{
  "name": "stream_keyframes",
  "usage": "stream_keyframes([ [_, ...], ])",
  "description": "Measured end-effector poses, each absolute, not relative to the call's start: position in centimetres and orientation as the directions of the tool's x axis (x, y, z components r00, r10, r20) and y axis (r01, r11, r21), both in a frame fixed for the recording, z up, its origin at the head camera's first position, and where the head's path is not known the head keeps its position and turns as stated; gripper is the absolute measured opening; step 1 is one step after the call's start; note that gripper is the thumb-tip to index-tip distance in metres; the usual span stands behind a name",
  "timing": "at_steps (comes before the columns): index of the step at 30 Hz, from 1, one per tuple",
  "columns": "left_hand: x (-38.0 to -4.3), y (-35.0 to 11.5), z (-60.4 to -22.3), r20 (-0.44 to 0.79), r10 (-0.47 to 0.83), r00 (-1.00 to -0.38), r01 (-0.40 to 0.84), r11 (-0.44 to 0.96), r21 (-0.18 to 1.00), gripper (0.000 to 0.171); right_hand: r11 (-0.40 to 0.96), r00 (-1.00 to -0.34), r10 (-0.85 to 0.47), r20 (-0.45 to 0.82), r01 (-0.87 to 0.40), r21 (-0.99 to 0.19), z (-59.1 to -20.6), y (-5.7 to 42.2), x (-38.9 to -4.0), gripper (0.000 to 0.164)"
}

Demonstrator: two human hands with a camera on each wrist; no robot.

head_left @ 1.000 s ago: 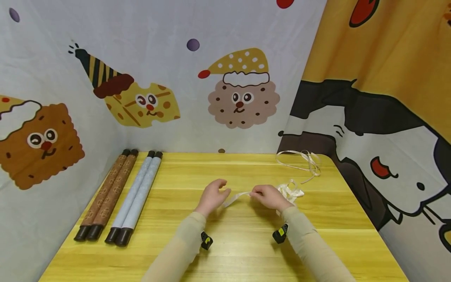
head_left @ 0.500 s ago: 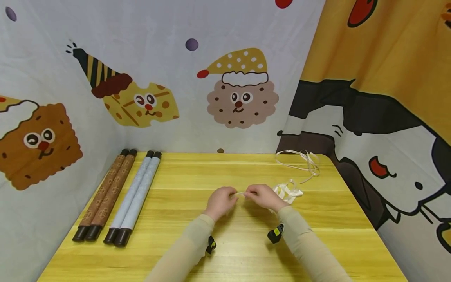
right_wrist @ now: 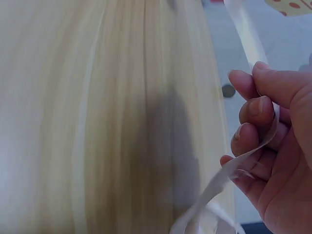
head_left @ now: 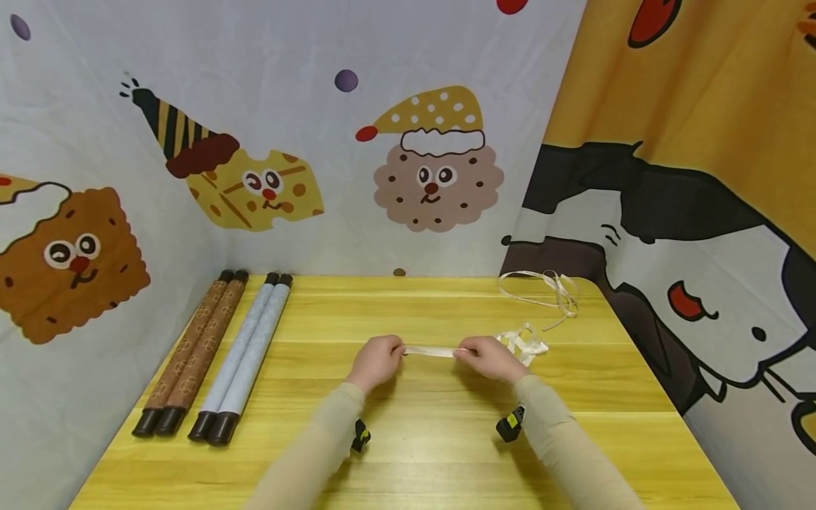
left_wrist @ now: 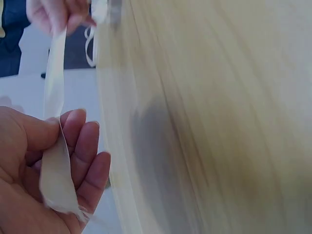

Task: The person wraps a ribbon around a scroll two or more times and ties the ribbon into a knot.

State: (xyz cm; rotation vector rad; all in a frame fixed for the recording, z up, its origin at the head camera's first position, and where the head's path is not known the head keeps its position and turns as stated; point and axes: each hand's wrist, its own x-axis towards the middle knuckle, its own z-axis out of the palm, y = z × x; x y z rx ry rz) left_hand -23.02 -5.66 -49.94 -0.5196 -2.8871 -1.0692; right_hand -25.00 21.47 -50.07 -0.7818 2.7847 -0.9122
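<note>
A light wood-grain desk (head_left: pixel 417 446) stands in a corner hung with cartoon-printed cloth. From its near edge two beige sleeves (head_left: pixel 306 446) (head_left: pixel 576 446) reach in over the top, with a small black-and-yellow device (head_left: pixel 361 435) (head_left: pixel 510 425) at each wrist.

Beyond them, around the middle of the desk, the left hand (head_left: pixel 375 363) and the right hand (head_left: pixel 492 360) hold a cream ribbon (head_left: pixel 430 351) stretched straight between them. The left thumb and fingers pinch it, and its frayed end hangs across the palm. The right thumb and index finger pinch it too; the other fingers curl loosely, and the ribbon runs on past that palm towards pale curls.

Along the left edge lie two brown patterned tubes (head_left: pixel 197 354), side by side; next to them, further in, are two pale blue tubes (head_left: pixel 248 354). All four have dark end caps and slant from near the front left corner to the far edge.

Just past the right hand, towards the right edge, sits a crumpled heap of cream ribbon (head_left: pixel 525 346). A thin pale cord (head_left: pixel 564 301) lies looped near the far right corner.

Behind the far edge hangs white cloth (head_left: pixel 347 212) with party-hatted biscuit and cheese faces; yellow cloth (head_left: pixel 720 92) with a black-and-white animal is at the right.
</note>
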Motion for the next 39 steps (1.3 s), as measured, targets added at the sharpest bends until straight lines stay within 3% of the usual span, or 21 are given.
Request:
stream_keyframes([
  [7,-23.5,-8.5,-49.5,0.091,0.248,-0.964,0.246,0.718,0.651,0.018,0.711,-0.879,-0.462,0.116,-0.446,-0.544,-50.5,24.5,-25.0,0.025],
  [16,-23.9,-11.5,-49.2,0.061,0.178,-0.982,0.174,0.734,0.657,0.018,0.744,-0.926,-0.363,0.105,-0.356,-0.566,-50.3,28.0,-24.7,0.027],
  [30,-24.5,-14.3,-48.4,0.021,0.111,-0.994,0.097,0.748,0.657,0.018,0.779,-0.915,-0.324,0.240,-0.402,-0.481,-50.1,31.5,-24.3,0.022],
  [39,-24.8,-15.1,-48.7,-0.028,0.096,-0.995,0.055,0.764,0.643,0.019,0.827,-0.944,-0.302,0.132,-0.329,-0.456,-50.6,32.2,-24.3,0.020],
])
